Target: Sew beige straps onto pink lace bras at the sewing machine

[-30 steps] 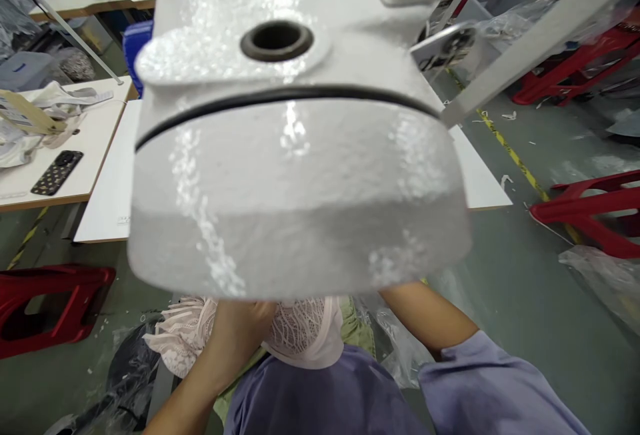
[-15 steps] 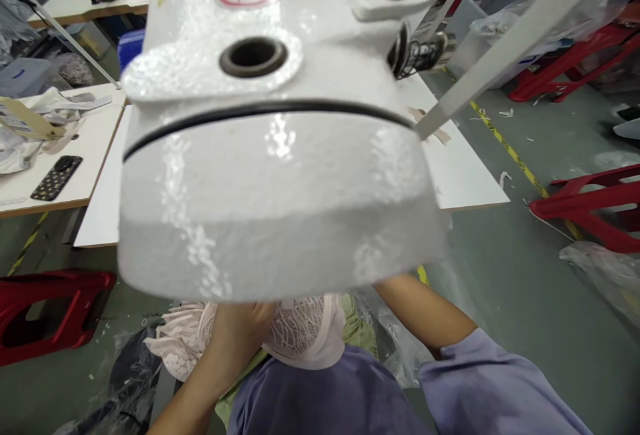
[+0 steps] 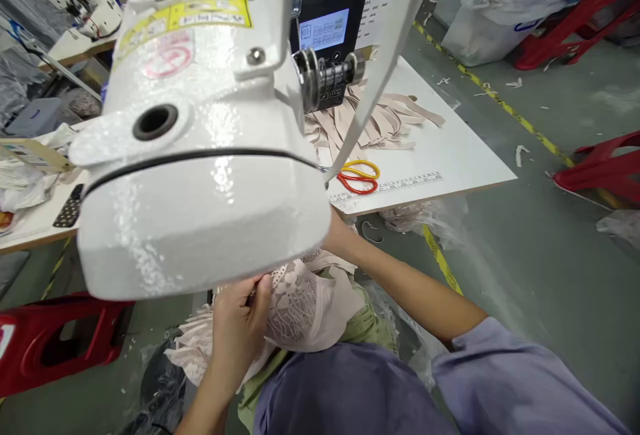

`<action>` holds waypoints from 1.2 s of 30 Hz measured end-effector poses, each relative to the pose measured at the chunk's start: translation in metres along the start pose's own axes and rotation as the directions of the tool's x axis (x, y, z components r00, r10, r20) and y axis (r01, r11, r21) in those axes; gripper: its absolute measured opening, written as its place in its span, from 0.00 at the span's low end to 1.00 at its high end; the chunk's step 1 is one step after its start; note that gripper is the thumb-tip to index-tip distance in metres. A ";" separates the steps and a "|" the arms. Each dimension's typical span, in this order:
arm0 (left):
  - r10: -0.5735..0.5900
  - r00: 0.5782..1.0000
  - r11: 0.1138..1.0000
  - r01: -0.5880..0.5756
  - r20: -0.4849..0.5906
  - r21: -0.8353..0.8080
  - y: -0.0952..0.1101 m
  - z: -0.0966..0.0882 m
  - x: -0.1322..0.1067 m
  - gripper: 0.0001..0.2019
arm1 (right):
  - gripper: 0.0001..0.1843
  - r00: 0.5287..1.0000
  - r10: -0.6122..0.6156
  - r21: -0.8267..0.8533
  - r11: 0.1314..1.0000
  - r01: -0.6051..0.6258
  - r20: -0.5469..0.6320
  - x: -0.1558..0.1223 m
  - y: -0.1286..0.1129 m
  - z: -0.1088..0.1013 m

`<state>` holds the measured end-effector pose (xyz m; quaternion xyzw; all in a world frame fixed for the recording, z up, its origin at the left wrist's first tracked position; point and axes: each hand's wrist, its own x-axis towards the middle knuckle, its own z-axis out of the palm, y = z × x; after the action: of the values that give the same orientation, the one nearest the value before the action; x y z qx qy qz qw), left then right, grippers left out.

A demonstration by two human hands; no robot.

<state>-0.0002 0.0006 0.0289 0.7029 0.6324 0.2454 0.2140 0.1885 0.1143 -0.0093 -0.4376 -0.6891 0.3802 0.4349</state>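
Observation:
The white sewing machine head (image 3: 205,221) fills the upper left and middle of the view and hides the needle area. Just under its lower edge, my left hand (image 3: 240,318) pinches a pale pink lace bra (image 3: 295,308) between thumb and fingers. The bra's moulded cup and lace lie across my lap, with more ruffled lace left of the hand. My right hand (image 3: 336,233) reaches in behind the machine head from the right. Only its back and wrist show; its fingers are hidden.
Scissors (image 3: 357,178) with red and yellow handles lie on the white table (image 3: 465,161) by a printed ruler (image 3: 410,185). Behind them are beige fabric strips (image 3: 380,121) and a lit control panel (image 3: 330,35). Red stools (image 3: 75,348) stand on both sides. A phone (image 3: 69,207) lies at left.
The view has swung, so the machine head sits further left and the panel, scissors and strips have come into sight. My left thumb and more of the bra now show below the machine.

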 end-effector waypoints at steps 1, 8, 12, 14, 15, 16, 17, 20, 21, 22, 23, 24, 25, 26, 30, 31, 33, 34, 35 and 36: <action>0.002 1.000 1.000 -0.002 -0.003 -0.008 -0.001 0.001 -0.001 0.13 | 0.04 1.000 0.000 -0.004 1.000 0.000 -0.006 0.000 0.003 0.000; -0.020 0.999 0.999 0.019 -0.027 -0.046 -0.005 0.003 -0.004 0.13 | 0.03 0.998 -0.067 0.002 0.998 0.067 0.021 0.001 0.003 -0.001; -0.005 1.000 0.998 0.003 -0.030 -0.063 -0.005 0.005 -0.004 0.12 | 0.03 0.997 -0.071 -0.031 0.997 0.071 0.016 0.001 0.005 0.001; 0.002 0.999 0.997 -0.005 -0.032 -0.074 -0.005 0.006 -0.004 0.12 | 0.03 0.998 -0.066 -0.040 0.997 0.066 0.013 0.001 0.006 0.001; 0.003 1.000 0.997 -0.005 -0.030 -0.079 -0.005 0.007 -0.004 0.12 | 0.02 0.998 -0.066 -0.037 0.997 0.067 0.011 0.001 0.006 0.001; 0.000 1.000 0.996 -0.002 -0.024 -0.084 -0.005 0.007 -0.004 0.12 | 0.02 0.998 -0.067 -0.028 0.997 0.067 0.007 0.000 0.005 0.001; -0.007 1.000 0.996 0.005 -0.017 -0.091 -0.006 0.008 -0.004 0.12 | 0.02 0.998 -0.065 -0.012 0.998 0.065 0.000 -0.001 0.004 0.001; -0.070 0.998 0.986 0.068 -0.006 -0.151 -0.008 0.011 -0.008 0.09 | 0.04 0.999 -0.043 0.057 0.997 0.045 -0.030 -0.009 -0.001 -0.001; -0.104 0.995 0.976 0.103 0.004 -0.189 -0.008 0.012 -0.010 0.09 | 0.05 0.999 -0.025 0.083 0.996 0.028 -0.044 -0.014 -0.003 -0.001; -0.138 0.990 0.961 0.139 0.022 -0.237 -0.007 0.014 -0.013 0.09 | 0.06 0.998 0.007 0.109 0.994 -0.001 -0.055 -0.021 -0.005 -0.001; -0.167 0.985 0.941 0.174 0.051 -0.290 -0.006 0.015 -0.016 0.09 | 0.07 0.997 0.051 0.142 0.989 -0.042 -0.061 -0.028 -0.007 -0.001; -0.183 0.979 0.918 0.203 0.088 -0.342 -0.004 0.017 -0.019 0.09 | 0.07 0.992 0.110 0.187 0.977 -0.098 -0.055 -0.035 -0.008 -0.002; -0.190 0.974 0.894 0.225 0.126 -0.388 -0.002 0.018 -0.022 0.09 | 0.07 0.983 0.182 0.243 0.955 -0.168 -0.036 -0.044 -0.010 -0.002; -0.192 0.968 0.872 0.244 0.163 -0.425 0.001 0.020 -0.024 0.09 | 0.07 0.967 0.255 0.302 0.922 -0.242 -0.003 -0.052 -0.012 -0.002; -0.176 0.944 0.808 0.301 0.280 -0.506 0.013 0.025 -0.029 0.11 | 0.07 0.907 0.398 0.419 0.806 -0.418 0.139 -0.078 -0.021 -0.005; -0.166 0.938 0.794 0.311 0.305 -0.523 0.016 0.026 -0.030 0.11 | 0.07 0.908 0.394 0.417 0.807 -0.417 0.144 -0.083 -0.023 -0.006; -0.136 0.930 0.770 0.316 0.341 -0.555 0.020 0.028 -0.030 0.11 | 0.07 0.917 0.373 0.405 0.824 -0.396 0.139 -0.090 -0.027 -0.007; -0.120 0.929 0.764 0.312 0.350 -0.565 0.021 0.030 -0.031 0.11 | 0.07 0.921 0.365 0.399 0.831 -0.388 0.134 -0.093 -0.029 -0.008; -0.104 0.929 0.762 0.305 0.356 -0.571 0.022 0.031 -0.031 0.11 | 0.07 0.923 0.360 0.394 0.836 -0.383 0.132 -0.095 -0.030 -0.009; -0.090 0.929 0.762 0.297 0.360 -0.575 0.023 0.032 -0.032 0.11 | 0.07 0.924 0.357 0.390 0.839 -0.381 0.135 -0.096 -0.032 -0.009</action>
<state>0.0349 -0.0335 0.0158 0.5526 0.5443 0.3019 0.5543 0.2116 0.0154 -0.0032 -0.4502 -0.5092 0.6045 0.4155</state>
